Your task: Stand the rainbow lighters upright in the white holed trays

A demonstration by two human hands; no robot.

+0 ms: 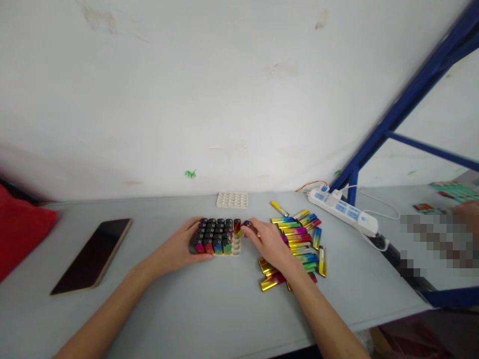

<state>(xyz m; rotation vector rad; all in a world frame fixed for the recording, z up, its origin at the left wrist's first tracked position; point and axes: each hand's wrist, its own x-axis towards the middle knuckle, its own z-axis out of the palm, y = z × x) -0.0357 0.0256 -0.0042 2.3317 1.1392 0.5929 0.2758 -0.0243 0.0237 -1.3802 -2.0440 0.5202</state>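
Observation:
Several shiny lighters with black tops [216, 230] stand upright in rows in a white tray with holes [235, 248]. Most of the tray's right-hand column shows bare holes. My left hand [187, 240] wraps around the left side of this block, thumb in front and fingers behind. At the tray's right edge, my right hand [267, 239] pinches a lighter [247, 224] by its black end, its gold body tilted over the holes. To the right of that hand, and partly hidden under the forearm, lies a loose heap of metallic coloured lighters [299, 238].
A second white holed tray [232, 200] lies against the wall. On the left are a dark tablet or phone [93, 255] and red cloth [22, 229]. A white power strip [342, 209] with cables runs beside a blue metal frame [389, 119]. Another person's hand [467, 214] shows far right.

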